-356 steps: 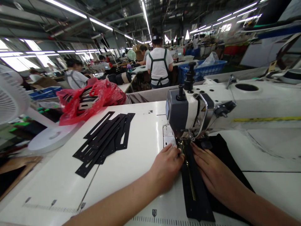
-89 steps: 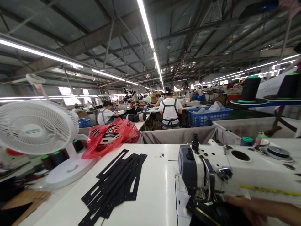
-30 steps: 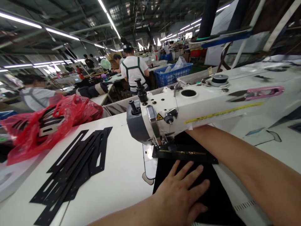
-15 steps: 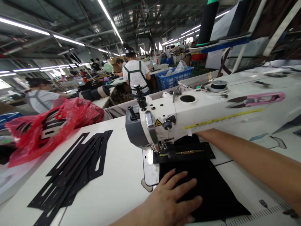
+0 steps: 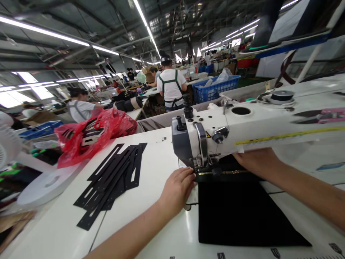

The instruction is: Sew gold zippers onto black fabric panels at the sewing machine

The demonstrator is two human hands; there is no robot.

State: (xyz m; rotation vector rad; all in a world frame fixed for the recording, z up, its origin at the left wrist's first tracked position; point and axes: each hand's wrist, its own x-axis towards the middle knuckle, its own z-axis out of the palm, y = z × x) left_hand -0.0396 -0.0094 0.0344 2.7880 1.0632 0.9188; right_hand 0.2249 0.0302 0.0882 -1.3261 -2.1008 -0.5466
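Touching black zippered strip: left hand, bunched narrow | right hand partly behind sewing machine, grips unclear

Visibility limits, sewing station.
Right hand, right of centre: fingertips hidden behind the sewing machine. Gold zipper, centre: partly covered below the machine head. Fan: cut off at left edge. Scissors: handles cut off at right edge. Thread cone, upper right: top cut off. Distant workers, upper centre: detail too small.
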